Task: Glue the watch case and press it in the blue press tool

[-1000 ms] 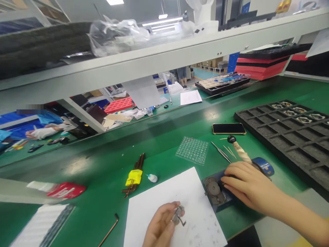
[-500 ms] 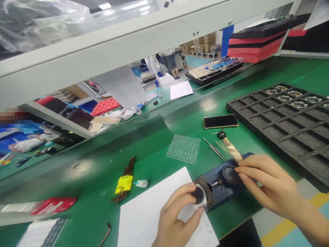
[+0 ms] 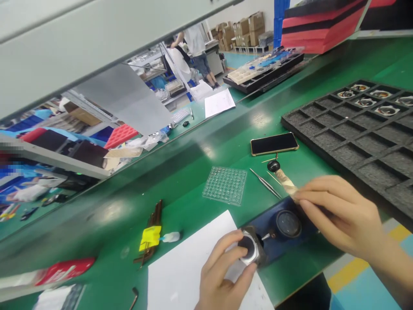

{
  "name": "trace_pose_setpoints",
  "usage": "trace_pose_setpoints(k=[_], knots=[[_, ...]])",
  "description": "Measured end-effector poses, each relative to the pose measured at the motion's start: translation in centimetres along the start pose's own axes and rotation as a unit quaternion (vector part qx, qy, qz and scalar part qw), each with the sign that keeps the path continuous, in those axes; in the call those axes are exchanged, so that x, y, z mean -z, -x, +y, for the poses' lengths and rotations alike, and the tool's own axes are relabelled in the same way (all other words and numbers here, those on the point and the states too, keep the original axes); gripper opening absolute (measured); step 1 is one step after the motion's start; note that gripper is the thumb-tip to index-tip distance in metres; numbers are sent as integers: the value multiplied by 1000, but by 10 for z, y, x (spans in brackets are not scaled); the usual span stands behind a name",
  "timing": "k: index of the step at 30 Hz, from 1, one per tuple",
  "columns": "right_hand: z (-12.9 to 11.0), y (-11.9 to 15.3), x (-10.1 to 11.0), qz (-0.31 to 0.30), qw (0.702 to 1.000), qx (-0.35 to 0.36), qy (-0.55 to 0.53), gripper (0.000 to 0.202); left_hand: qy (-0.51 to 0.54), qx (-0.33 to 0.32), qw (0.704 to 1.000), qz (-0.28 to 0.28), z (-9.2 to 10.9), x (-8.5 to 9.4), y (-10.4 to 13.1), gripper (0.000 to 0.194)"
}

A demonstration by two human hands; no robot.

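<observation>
Left hand [image 3: 222, 269]: fingers closed around a small silver-rimmed round metal part with a dark face [image 3: 249, 249], held at the near-left end of a dark blue fixture block [image 3: 290, 232] that lies on the green desk [image 3: 193, 172]. The part rests partly over the corner of a white paper sheet [image 3: 183, 267].

Right hand [image 3: 338, 211]: fingers drawn together in a pinch at the far-right side of the fixture, beside a black round recess with a glossy disc [image 3: 288, 223] set in the block. What the fingers grip cannot be told (the fingertips cover it). A tan tape-wrapped handle with a black knob at its far end [image 3: 280, 172] runs from under this hand toward a black smartphone with a gold edge [image 3: 274, 143].

Surroundings: slim metal tweezers [image 3: 265, 183] lie just left of the handle; a clear dimpled plastic tray [image 3: 225, 185] sits further left. A bundle of brown hex keys in a yellow holder [image 3: 150, 234] lies beside a small white glue nozzle [image 3: 171, 237]. A black foam compartment tray [image 3: 348, 129] occupies the right of the desk, with metal ring parts [image 3: 366, 102] in its far cells. A person stands in the background aisle [image 3: 196, 47]
</observation>
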State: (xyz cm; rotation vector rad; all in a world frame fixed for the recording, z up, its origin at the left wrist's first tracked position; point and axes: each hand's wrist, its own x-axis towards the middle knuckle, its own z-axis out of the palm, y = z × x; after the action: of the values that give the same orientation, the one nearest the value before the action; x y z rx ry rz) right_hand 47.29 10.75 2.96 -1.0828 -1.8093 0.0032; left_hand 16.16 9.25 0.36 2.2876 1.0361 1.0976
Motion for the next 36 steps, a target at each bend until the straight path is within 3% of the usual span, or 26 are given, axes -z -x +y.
trace_pose_setpoints(k=[6,11,15,18,22,27,31,34,36], knots=[[17,-34,-9,-40,988,-145,17,18,12,-8,1000,-20,1,0,-2,18],[34,-59,-19,-167,952,-256,-25,58,-9,23,998,-60,-7,2,9,29],[36,-79,-23,-266,908,-313,-86,64,-3,-28,997,-71,-13,3,11,37],[34,-90,-25,-294,890,-328,-120,61,0,-48,996,-79,-13,3,7,34],[28,-94,-22,-266,891,-335,-154,46,-38,-65,996,-52,-10,2,1,30],[4,-87,-4,-175,866,-352,-309,21,-44,-67,996,-35,-8,1,-5,28],[-17,-70,12,-115,866,-322,-366,20,-34,-67,997,-36,-9,3,-8,22],[-24,-47,17,-79,889,-277,-354,25,-31,-69,996,-45,-10,6,-9,23],[-24,-26,17,-48,929,-231,-286,25,-31,-67,996,-55,-11,8,-9,25]])
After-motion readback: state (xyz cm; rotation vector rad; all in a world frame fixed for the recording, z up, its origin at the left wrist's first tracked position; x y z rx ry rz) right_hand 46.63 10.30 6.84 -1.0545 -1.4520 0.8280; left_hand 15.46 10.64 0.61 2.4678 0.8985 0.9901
